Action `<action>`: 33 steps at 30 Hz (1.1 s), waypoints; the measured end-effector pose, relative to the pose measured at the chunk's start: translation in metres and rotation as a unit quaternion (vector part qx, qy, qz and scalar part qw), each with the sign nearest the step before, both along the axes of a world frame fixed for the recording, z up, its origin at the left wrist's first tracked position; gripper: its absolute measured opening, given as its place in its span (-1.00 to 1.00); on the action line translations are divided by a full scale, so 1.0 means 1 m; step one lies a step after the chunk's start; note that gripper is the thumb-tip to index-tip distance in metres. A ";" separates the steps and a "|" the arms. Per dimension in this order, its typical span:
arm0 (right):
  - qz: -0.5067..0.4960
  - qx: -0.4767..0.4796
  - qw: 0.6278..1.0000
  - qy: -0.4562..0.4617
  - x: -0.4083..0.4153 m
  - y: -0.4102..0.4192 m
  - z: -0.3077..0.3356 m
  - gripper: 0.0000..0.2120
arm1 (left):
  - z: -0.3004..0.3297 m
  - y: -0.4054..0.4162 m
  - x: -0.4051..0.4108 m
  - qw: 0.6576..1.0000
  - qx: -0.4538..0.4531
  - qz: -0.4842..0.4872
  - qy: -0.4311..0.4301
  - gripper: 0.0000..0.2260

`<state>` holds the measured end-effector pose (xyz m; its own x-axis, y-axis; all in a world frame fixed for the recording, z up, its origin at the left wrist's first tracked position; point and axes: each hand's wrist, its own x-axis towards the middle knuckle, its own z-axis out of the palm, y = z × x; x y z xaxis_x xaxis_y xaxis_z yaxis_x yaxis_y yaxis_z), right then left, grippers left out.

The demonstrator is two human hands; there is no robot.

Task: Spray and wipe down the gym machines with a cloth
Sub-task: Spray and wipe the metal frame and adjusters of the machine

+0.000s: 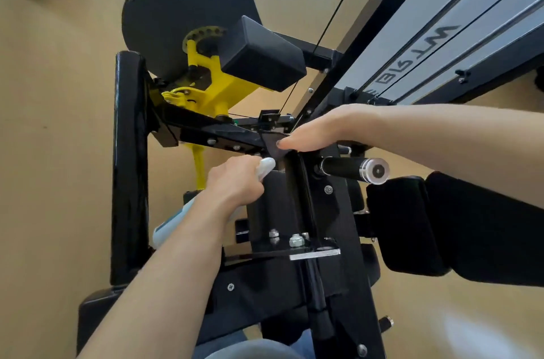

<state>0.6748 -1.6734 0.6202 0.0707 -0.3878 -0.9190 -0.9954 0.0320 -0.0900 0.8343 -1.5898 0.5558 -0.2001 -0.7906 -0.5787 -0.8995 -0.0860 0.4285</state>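
Note:
I look down on a black gym machine (323,211) with yellow adjuster parts (217,88). My left hand (235,185) grips a white and pale-blue spray bottle (173,220); its white nozzle (266,167) points at the frame. My right hand (323,129) reaches in from the right and presses a dark cloth (275,148) onto the black crossbar (212,135), fingers fairly straight. Most of the cloth lies hidden under that hand.
A black handle with a silver end cap (376,172) sticks out just below my right wrist. A black pad (412,223) lies at right, a round black cam plate (182,20) at the top, the grey weight-stack shroud (441,35) upper right. Tan floor (53,123) surrounds the machine.

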 end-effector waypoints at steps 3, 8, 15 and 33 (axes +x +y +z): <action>0.145 -0.019 0.989 0.022 0.017 -0.004 -0.023 -0.47 | -0.003 -0.004 0.005 0.998 -0.032 0.053 0.009 -0.71; 0.307 0.049 0.942 0.125 0.016 0.018 -0.046 -0.45 | -0.002 -0.007 0.011 0.986 -0.052 0.138 0.079 -0.83; 0.450 0.117 0.874 0.143 0.008 0.042 -0.035 -0.35 | 0.006 -0.016 0.019 0.978 -0.038 0.130 0.159 -0.78; 0.507 -0.130 0.826 0.207 0.010 0.047 -0.003 -0.48 | 0.003 -0.035 0.031 0.991 -0.084 0.009 0.106 -0.70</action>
